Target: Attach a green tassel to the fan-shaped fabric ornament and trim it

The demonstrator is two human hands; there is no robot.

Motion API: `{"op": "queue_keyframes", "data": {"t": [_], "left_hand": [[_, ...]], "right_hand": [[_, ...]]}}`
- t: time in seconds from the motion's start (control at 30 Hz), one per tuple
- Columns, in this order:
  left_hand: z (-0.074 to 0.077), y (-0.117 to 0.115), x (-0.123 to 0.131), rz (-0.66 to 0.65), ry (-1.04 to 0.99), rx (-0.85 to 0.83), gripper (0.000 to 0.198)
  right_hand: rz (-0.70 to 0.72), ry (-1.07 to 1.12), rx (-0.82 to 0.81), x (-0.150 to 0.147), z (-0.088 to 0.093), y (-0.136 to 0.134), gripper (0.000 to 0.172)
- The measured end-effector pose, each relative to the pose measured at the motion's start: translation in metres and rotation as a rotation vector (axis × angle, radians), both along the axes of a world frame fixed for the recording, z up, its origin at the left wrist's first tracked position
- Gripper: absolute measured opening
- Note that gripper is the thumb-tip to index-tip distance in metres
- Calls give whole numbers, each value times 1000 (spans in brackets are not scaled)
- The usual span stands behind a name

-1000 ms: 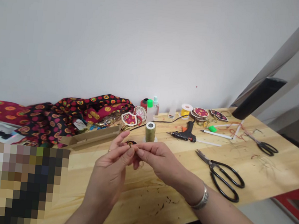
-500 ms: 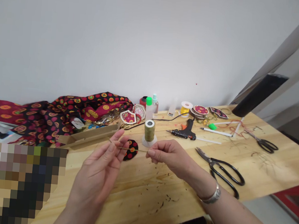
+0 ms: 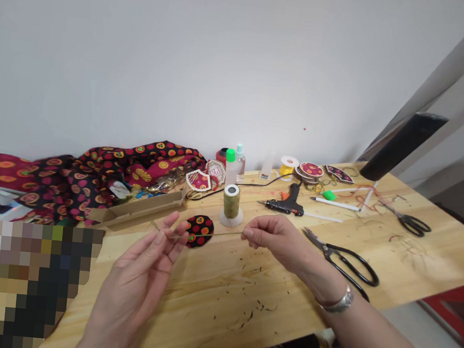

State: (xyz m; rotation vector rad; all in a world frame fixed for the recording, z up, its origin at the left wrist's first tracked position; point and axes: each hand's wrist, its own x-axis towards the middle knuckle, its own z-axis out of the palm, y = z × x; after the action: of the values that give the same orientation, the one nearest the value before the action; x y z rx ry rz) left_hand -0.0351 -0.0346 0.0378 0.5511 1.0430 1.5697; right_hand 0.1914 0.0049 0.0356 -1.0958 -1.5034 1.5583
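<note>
A thin olive-green thread (image 3: 226, 234) runs stretched between my two hands, above the table. My left hand (image 3: 143, 263) pinches it between thumb and fingers, with a short end poking out beyond the fingertips. At the other end, my right hand (image 3: 267, 234) grips the thread between thumb and forefinger; a silver bracelet circles that wrist. Behind the thread lies a round black fabric piece (image 3: 200, 232) with red and yellow patterns, partly covered by my left fingers. A spool of olive thread (image 3: 231, 202) stands upright just beyond, between the hands.
Large black-handled scissors (image 3: 348, 260) lie right of my right hand, and smaller scissors (image 3: 410, 223) farther right. A black glue gun (image 3: 286, 203) rests behind. Patterned fabric (image 3: 93, 183) and an open cardboard box (image 3: 139, 209) sit at left. Bottles (image 3: 231, 171) stand near the wall.
My hands have moved apart: the left went left and slightly down, the right slightly right. More of the thread now spans between them, and more of the round fabric piece shows.
</note>
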Motion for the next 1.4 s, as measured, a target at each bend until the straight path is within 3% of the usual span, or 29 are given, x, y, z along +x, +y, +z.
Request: {"op": "queue_keyframes", "data": {"t": [0.1,0.17,0.27,0.33,0.37,0.43,0.5,0.6,0.7,0.87,1.03,1.23,1.4], "left_hand": [[-1,-4,-4,-55,27,-107,13],[1,-6,-12,-187,152,-198,18],[9,-11,-35,-379,653,-294,25],[16,-15,-47,-296,1107,-207,13],[20,-17,-50,-164,1276,-126,9],[27,-22,-46,40,1445,51,5],[33,-26,-31,108,1401,252,11],[34,-26,0,-128,1225,411,23],[28,-21,21,-249,1073,382,27],[17,-16,29,-435,984,238,31],[12,-19,28,-533,1089,250,34],[9,-17,25,-566,1291,451,34],[4,-15,26,-602,1375,512,36]], "right_hand": [[16,-58,43,1,6,-2,23],[31,-82,70,2,12,-3,21],[68,-132,121,4,19,-4,18],[102,-179,149,4,23,-6,18],[118,-204,164,3,25,-7,19],[152,-255,204,0,28,-10,21],[189,-304,272,-5,32,-12,21],[241,-357,394,-14,35,-16,17],[276,-390,484,-20,37,-17,17],[298,-399,559,-20,42,-18,19],[330,-428,561,-18,42,-18,21],[344,-499,573,-18,37,-16,20],[386,-497,573,-18,36,-15,23]]}}
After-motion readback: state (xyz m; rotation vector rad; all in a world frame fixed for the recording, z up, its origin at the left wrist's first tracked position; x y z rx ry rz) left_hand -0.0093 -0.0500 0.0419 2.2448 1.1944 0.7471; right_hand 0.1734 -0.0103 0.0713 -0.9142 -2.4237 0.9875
